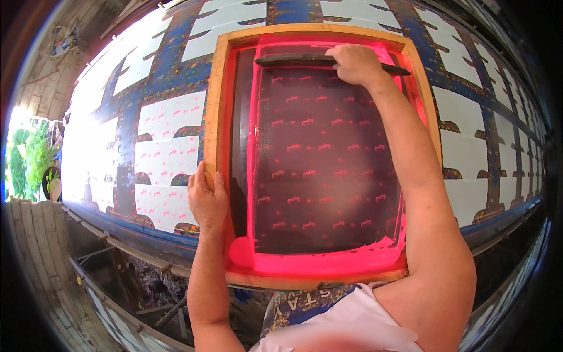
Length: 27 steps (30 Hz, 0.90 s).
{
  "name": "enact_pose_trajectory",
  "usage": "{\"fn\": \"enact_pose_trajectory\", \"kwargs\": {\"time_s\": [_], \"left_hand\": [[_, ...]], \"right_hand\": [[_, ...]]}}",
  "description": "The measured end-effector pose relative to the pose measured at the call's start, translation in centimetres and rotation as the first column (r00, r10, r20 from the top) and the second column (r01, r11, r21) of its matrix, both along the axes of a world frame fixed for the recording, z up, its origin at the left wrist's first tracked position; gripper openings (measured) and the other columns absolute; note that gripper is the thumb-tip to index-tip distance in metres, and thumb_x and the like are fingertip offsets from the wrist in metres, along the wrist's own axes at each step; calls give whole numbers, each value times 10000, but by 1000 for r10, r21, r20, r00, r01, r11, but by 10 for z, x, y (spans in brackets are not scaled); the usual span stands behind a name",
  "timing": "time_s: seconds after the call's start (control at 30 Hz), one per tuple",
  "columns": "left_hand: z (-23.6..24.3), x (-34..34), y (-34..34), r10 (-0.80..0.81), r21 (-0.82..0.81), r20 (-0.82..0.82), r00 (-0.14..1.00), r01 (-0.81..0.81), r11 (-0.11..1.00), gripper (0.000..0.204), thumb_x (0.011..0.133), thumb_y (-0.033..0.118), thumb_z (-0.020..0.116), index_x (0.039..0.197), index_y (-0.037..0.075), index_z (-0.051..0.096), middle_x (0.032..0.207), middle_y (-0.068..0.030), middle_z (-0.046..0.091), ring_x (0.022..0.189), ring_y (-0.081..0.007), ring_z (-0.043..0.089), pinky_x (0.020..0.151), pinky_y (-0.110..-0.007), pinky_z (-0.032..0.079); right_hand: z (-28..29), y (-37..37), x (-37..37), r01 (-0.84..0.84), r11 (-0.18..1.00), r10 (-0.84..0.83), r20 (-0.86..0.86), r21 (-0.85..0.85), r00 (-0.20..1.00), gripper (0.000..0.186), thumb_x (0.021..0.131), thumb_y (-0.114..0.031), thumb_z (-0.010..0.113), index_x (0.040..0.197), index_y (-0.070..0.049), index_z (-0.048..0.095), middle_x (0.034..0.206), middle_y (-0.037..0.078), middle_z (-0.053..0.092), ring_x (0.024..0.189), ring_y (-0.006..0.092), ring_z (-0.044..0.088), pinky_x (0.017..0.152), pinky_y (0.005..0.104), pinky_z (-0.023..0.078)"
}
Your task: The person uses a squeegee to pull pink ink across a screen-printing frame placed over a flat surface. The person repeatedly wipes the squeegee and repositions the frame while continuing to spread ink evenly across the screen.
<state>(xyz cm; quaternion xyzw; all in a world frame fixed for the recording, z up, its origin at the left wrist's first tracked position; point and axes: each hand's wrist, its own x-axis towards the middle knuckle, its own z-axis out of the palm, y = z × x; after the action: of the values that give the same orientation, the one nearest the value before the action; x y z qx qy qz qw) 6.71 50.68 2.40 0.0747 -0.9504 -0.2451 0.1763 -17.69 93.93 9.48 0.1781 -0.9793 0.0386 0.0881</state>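
A wooden-framed printing screen (221,117) lies on the long table in front of me. Its dark mesh (322,205) carries rows of small pink marks, and bright pink ink (328,261) pools along the near edge and runs up the sides. Near the far end of the frame, my right hand (356,63) is closed over a long dark squeegee (299,60), which lies crosswise over the mesh. The left frame rail is under my left hand (207,199), its thumb and fingers gripping the wood near the lower left corner.
White cut fabric pieces (463,123) lie in rows on the blue, paint-speckled table (167,76). Left of the frame, several pieces (170,152) bear pink prints. A rail (135,252) runs along the table's near edge. Green plants (32,152) show at far left.
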Motion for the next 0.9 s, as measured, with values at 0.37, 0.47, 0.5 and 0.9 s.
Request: {"fn": "enact_pose_trajectory", "kwargs": {"time_s": [0.37, 0.47, 0.5, 0.9], "left_hand": [[2, -3, -5, 14, 50, 72, 997, -18, 999, 587, 1086, 401, 692, 1537, 28, 656, 1398, -233, 717, 1329, -449, 670, 1117, -544, 546], [0, -4, -10, 9, 80, 69, 998, -15, 997, 587, 1078, 415, 693, 1524, 34, 677, 1419, -233, 721, 1339, -448, 671, 1129, -541, 545], [-2, -5, -11, 10, 89, 60, 998, -16, 996, 586, 1075, 418, 693, 1518, 35, 684, 1420, -235, 725, 1339, -448, 673, 1132, -542, 544], [5, 1, -12, -21, 50, 99, 995, 16, 999, 538, 1043, 428, 711, 1386, 14, 714, 1301, -242, 764, 1281, -454, 710, 1083, -570, 582]], "right_hand": [[2, -41, 185, -68, 997, 71, 95, -39, 993, 348, 863, -61, 675, 1147, -170, 845, 1069, 135, 798, 1040, 389, 778, 898, 548, 623], [-4, -60, 250, -65, 997, 70, 113, -48, 991, 347, 861, -59, 677, 1146, -168, 842, 1059, 130, 793, 1044, 378, 781, 900, 538, 629], [-5, -66, 273, -59, 997, 64, 131, -42, 989, 342, 861, -60, 682, 1147, -164, 838, 1063, 131, 792, 1054, 372, 784, 911, 532, 634], [-19, -126, 471, -55, 998, 57, 53, -43, 997, 339, 823, -82, 746, 1153, -112, 818, 1017, 112, 755, 1009, 343, 765, 898, 486, 612]]}}
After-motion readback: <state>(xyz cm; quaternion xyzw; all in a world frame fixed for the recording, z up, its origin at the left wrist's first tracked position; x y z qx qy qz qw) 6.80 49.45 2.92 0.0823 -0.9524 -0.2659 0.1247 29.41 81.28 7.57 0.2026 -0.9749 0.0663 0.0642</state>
